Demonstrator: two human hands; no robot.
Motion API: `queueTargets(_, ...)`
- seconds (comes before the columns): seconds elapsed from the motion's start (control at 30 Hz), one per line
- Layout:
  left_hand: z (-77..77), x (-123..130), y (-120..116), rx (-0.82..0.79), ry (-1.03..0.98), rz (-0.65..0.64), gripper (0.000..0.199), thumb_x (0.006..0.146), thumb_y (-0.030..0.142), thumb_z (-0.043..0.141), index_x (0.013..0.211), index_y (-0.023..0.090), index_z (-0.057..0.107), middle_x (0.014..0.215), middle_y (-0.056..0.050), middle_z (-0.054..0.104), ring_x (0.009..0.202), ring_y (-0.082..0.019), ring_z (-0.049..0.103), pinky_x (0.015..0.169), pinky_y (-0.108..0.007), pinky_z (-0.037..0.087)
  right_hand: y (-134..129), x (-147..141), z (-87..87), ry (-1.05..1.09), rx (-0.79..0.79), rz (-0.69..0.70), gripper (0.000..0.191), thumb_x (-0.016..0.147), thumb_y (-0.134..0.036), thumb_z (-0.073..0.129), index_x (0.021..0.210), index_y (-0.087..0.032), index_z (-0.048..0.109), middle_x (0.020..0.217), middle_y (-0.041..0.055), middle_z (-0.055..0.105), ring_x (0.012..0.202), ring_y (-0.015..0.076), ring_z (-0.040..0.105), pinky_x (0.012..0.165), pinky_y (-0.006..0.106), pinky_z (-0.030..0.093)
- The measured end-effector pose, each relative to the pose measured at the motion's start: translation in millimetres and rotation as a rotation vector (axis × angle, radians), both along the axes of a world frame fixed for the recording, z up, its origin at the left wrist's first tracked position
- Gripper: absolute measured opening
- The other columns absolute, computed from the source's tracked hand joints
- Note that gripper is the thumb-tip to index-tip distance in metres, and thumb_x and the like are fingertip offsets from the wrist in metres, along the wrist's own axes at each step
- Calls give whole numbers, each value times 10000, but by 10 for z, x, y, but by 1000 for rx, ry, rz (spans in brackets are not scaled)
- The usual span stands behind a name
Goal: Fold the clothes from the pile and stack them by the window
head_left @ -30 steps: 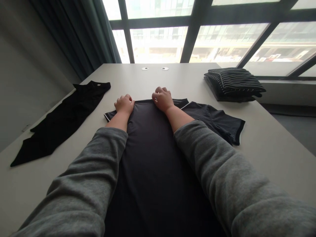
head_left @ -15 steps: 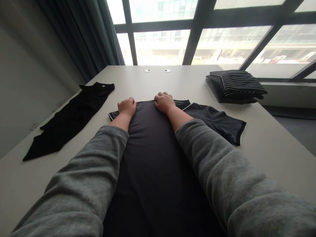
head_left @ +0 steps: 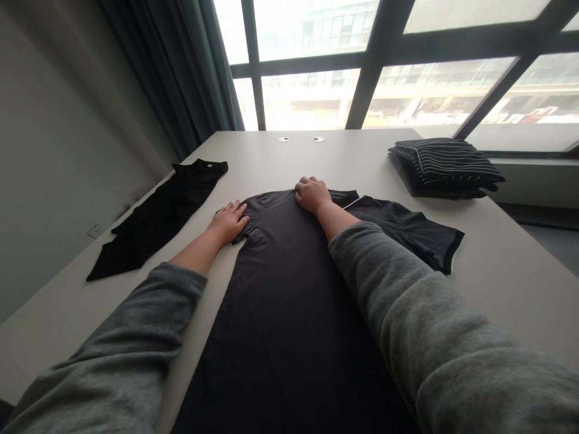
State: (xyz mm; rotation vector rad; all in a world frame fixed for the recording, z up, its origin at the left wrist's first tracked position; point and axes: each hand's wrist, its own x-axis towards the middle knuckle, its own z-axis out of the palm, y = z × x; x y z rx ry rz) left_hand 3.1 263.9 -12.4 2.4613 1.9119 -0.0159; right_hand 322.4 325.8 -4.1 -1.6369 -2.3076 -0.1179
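A dark short-sleeved shirt point(head_left: 289, 295) lies spread lengthwise down the middle of the table, its collar at the far end. My left hand point(head_left: 229, 222) rests palm down with fingers extended on the left sleeve and hides most of it. Near the collar, my right hand point(head_left: 313, 194) has its fingers curled on the shirt's far edge; the fingertips are hidden. The right sleeve point(head_left: 407, 232), edged with a black band and white piping, spreads out beyond my right forearm.
The white table point(head_left: 262, 160) reaches to the windows. A black garment point(head_left: 156, 220) lies along its left side. At the back right sits a stack of folded dark clothes point(head_left: 446, 166), striped on top. Two round cable holes point(head_left: 301, 139) are near the far edge.
My left hand has gone from gripping the shirt's far edge to lying flat on its left sleeve, now bent downward. The right hand keeps its place by the collar. The view has shifted slightly.
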Motion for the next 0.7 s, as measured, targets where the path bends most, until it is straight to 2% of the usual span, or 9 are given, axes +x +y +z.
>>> queueTargets(0.27, 8, -72, -5, -35, -4, 151, 730, 1086, 464, 247, 1709, 89, 295, 1796, -153, 199, 1669, -320, 168, 1337, -472, 185, 16, -8, -23, -19, 18, -14, 377, 1005, -318, 485, 1240, -226, 765, 1355, 166, 679, 1259, 374, 536, 1032, 548, 452)
queueTargets(0.5, 35, -222, -120, 0, 31, 236, 742, 1087, 464, 208, 1712, 69, 274, 1795, -178, 182, 1674, -330, 141, 1346, -530, 146, 36, -9, -42, -25, 15, -27, 380, 1026, -326, 475, 1230, -227, 779, 1356, 166, 675, 1262, 370, 535, 1041, 539, 442)
queueTargets(0.6, 99, -184, -165, 76, 43, 164, 746, 1092, 464, 235, 1711, 49, 261, 1795, -189, 176, 1679, -318, 112, 1354, -504, 90, 39, -9, -47, -28, 7, -27, 377, 1029, -319, 478, 1204, -223, 798, 1351, 163, 678, 1255, 365, 538, 1045, 528, 439)
queueTargets(0.7, 154, -6, -208, 117, -13, -35, 734, 1106, 477, 231, 1730, 92, 221, 1813, -143, 124, 1684, -282, 82, 1354, -457, 79, 45, -11, -51, -40, 8, -28, 378, 1024, -306, 482, 1197, -216, 806, 1352, 167, 675, 1264, 369, 531, 1050, 524, 439)
